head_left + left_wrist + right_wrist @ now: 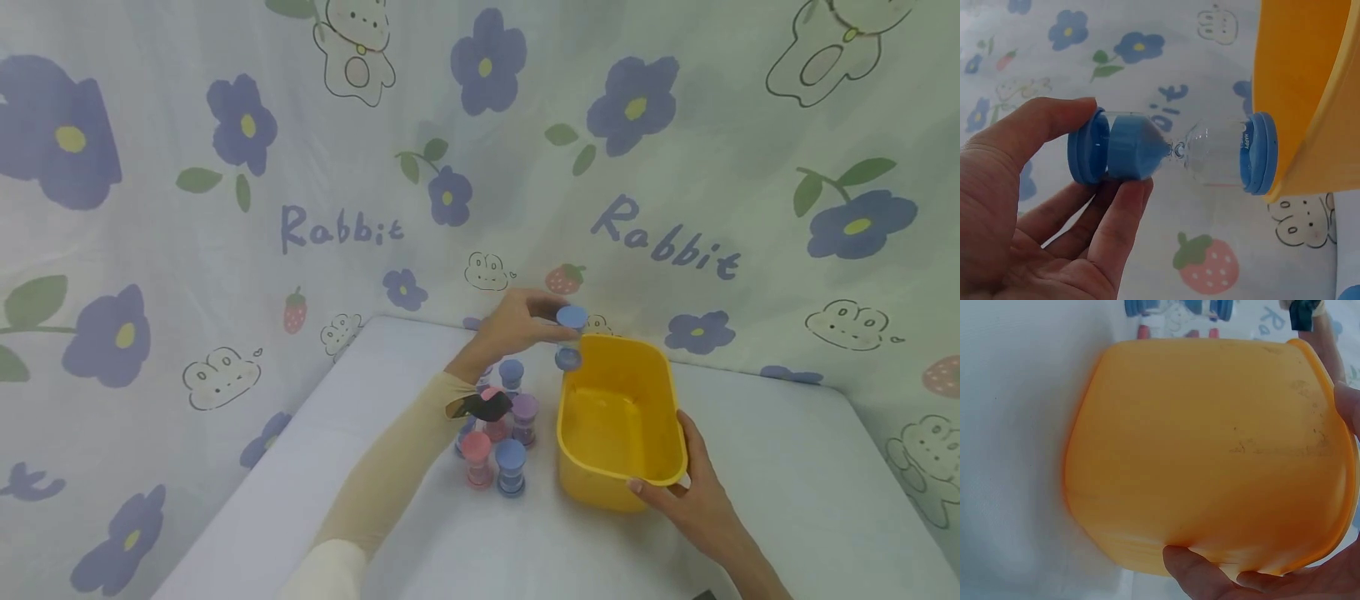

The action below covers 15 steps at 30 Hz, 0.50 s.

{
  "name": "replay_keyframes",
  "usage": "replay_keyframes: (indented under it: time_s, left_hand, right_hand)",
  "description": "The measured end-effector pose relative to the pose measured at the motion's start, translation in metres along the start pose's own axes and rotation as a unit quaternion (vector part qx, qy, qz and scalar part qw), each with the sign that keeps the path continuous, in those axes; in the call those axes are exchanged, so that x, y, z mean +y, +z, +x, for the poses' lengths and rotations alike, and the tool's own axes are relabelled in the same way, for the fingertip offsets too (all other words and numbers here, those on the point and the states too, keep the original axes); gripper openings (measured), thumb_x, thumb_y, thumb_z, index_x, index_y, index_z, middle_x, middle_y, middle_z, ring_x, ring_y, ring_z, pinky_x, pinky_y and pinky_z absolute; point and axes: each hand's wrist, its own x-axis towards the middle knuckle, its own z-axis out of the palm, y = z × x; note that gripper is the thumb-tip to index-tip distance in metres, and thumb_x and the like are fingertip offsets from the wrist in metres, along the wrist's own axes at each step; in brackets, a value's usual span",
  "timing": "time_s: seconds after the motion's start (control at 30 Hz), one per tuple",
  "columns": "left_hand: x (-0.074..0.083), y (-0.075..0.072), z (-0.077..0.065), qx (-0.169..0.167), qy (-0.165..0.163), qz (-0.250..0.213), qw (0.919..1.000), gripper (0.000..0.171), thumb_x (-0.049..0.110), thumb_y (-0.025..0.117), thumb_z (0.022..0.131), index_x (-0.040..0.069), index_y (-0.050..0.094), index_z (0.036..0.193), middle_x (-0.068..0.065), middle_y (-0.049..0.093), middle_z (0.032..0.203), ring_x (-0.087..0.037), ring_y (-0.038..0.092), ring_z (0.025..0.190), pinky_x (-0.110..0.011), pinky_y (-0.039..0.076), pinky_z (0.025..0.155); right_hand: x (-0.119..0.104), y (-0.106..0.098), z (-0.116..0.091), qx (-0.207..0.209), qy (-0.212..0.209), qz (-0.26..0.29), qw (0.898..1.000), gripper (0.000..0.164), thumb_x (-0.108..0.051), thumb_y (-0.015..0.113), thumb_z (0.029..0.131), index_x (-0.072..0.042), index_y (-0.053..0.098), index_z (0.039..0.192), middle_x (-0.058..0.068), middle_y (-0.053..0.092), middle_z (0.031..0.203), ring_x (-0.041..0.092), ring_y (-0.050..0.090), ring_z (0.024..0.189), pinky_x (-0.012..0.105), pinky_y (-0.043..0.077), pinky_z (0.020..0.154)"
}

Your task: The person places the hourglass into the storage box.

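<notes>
My left hand [516, 323] pinches a blue sand timer [1135, 147] by one capped end, thumb on one side and fingers on the other. The timer is upright in the head view, beside the rim of a yellow plastic bin [600, 492] at its far left corner. Blue sand lies in the glass bulb nearer my fingers. My right hand [699, 500] grips the bin's near right rim, with the thumb over the edge and fingertips [1179, 556] against the outer wall. The bin's visible floor is bare.
Left of the bin several sand timers stand in a group on the white table [420, 533], among them a blue one [511, 468], a pink one [477, 460] and a purple one [524, 418]. My left forearm partly covers them. A patterned curtain [480, 167] hangs behind the table.
</notes>
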Motion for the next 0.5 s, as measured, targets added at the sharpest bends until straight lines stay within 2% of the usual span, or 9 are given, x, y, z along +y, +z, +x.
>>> replay_keyframes:
  time_s: [0.2,0.5]
  left_hand:
    - [-0.004,0.009,0.008,-0.021,0.012,0.002,0.9997,0.042,0.036,0.087,0.083,0.023,0.074,0.12,0.008,0.077,0.116,-0.01,0.07,0.109,-0.032,0.059,0.099]
    - [-0.004,0.022,0.021,-0.037,0.013,0.003,0.9992,0.046,0.032,0.088,0.082,0.017,0.073,0.123,0.002,0.076,0.12,-0.014,0.07,0.11,-0.028,0.059,0.098]
  right_hand:
    - [0.001,0.001,0.0,0.0,0.007,-0.003,1.0,0.124,-0.048,0.078,0.09,-0.03,-0.02,0.163,0.017,-0.003,0.175,0.044,0.022,0.154,0.058,0.042,0.112]
    - [0.001,0.002,-0.001,0.002,0.003,-0.001,1.0,0.123,-0.049,0.078,0.09,-0.029,-0.019,0.163,0.018,-0.002,0.175,0.045,0.022,0.154,0.059,0.043,0.113]
